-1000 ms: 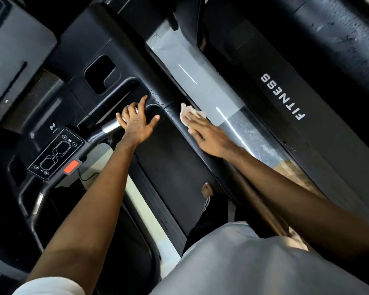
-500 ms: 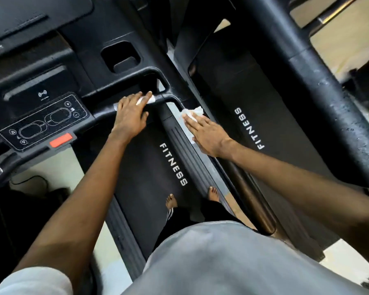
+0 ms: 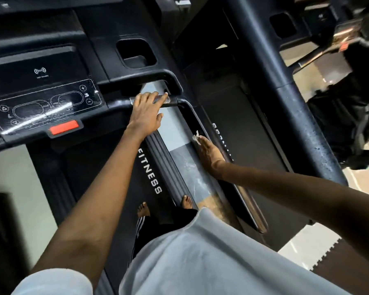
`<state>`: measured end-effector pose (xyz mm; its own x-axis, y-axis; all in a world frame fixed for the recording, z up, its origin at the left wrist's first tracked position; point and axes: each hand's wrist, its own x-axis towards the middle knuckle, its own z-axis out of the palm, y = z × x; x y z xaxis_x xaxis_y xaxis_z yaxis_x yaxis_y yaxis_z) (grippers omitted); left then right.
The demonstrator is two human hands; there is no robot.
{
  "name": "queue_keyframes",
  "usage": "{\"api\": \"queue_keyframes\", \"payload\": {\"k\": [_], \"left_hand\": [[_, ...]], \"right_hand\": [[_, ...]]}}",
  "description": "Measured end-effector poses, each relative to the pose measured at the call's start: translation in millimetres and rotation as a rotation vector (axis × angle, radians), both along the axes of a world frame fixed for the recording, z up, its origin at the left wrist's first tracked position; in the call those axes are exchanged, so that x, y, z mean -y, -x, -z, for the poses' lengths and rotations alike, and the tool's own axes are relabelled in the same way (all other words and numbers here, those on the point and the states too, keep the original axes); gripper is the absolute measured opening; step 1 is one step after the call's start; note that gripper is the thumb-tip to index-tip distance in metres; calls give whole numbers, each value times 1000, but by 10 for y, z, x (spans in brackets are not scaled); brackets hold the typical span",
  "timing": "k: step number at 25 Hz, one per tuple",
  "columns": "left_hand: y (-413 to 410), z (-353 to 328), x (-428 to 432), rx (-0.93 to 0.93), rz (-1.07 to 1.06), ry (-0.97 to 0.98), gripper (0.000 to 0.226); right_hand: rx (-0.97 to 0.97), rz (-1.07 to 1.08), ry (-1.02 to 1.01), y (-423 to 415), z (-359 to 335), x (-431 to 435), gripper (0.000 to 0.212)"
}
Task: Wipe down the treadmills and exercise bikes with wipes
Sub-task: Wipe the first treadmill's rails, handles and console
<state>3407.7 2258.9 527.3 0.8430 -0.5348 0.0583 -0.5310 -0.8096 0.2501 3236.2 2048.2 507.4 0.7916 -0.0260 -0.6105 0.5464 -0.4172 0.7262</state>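
Note:
I stand on a black treadmill whose belt (image 3: 115, 177) reads FITNESS. My left hand (image 3: 146, 111) rests on the silver grip plate of the front handlebar (image 3: 175, 84), fingers laid straight over it. My right hand (image 3: 209, 153) lies flat on the treadmill's right side rail (image 3: 250, 211) and presses a crumpled white wipe (image 3: 196, 137) against it. The wipe sticks out beyond my fingertips.
The console panel (image 3: 43, 103) with a red stop button (image 3: 64, 127) sits at the left. A neighbouring treadmill's belt (image 3: 232, 99) lies to the right, beyond a thick black upright post (image 3: 285, 88). My bare feet (image 3: 144, 209) stand on the belt.
My right hand has slid the wipe back along the side rail toward me. My left hand has stayed on the handlebar grip. My head has turned, so the view has shifted.

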Motion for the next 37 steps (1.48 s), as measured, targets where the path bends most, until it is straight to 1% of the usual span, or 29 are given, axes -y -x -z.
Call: {"api": "queue_keyframes", "payload": {"k": [3, 5, 8, 10, 11, 12, 15, 18, 21, 23, 25, 27, 29, 33, 35, 37], "left_hand": [[-9, 42, -7, 10, 2, 2, 71], [-3, 65, -1, 13, 3, 13, 72], [-17, 78, 1, 10, 12, 9, 73], [-14, 71, -5, 13, 12, 19, 74], [-11, 65, -10, 14, 15, 22, 74], [-6, 66, -14, 15, 20, 22, 74], [-7, 65, -18, 21, 37, 6, 74], [-10, 58, -30, -2, 45, -15, 74], [7, 44, -28, 15, 46, -19, 74], [13, 42, -34, 15, 53, -14, 74], [17, 33, -42, 8, 52, -14, 73], [19, 16, -38, -1, 39, -15, 73], [25, -7, -30, -20, 37, -17, 73], [39, -90, -55, -51, 40, -42, 74], [40, -155, -75, -77, 49, -54, 73], [40, -201, -109, -108, 53, -47, 73]], "right_hand": [[13, 15, 41, -189, -118, -112, 60], [-6, -24, 83, -260, -213, -163, 60], [-125, -94, 118, 81, -164, -90, 61], [-207, -76, 96, 426, -161, -37, 59], [-212, -48, 55, 547, -193, -30, 58], [-188, -16, -5, 626, -245, -14, 57], [-24, 52, -248, 614, -479, 106, 57], [72, 79, -430, 461, -651, 231, 64], [138, 125, -578, 443, -629, 216, 67], [212, 209, -676, 663, -547, 242, 68], [247, 246, -734, 964, -455, 281, 63], [276, 275, -811, 1093, -415, 301, 62], [337, 321, -884, 965, -470, 229, 61], [360, 463, -960, 665, -535, 63, 66], [407, 481, -958, 750, -406, 83, 69], [420, 448, -907, 843, -294, 92, 66]]}}
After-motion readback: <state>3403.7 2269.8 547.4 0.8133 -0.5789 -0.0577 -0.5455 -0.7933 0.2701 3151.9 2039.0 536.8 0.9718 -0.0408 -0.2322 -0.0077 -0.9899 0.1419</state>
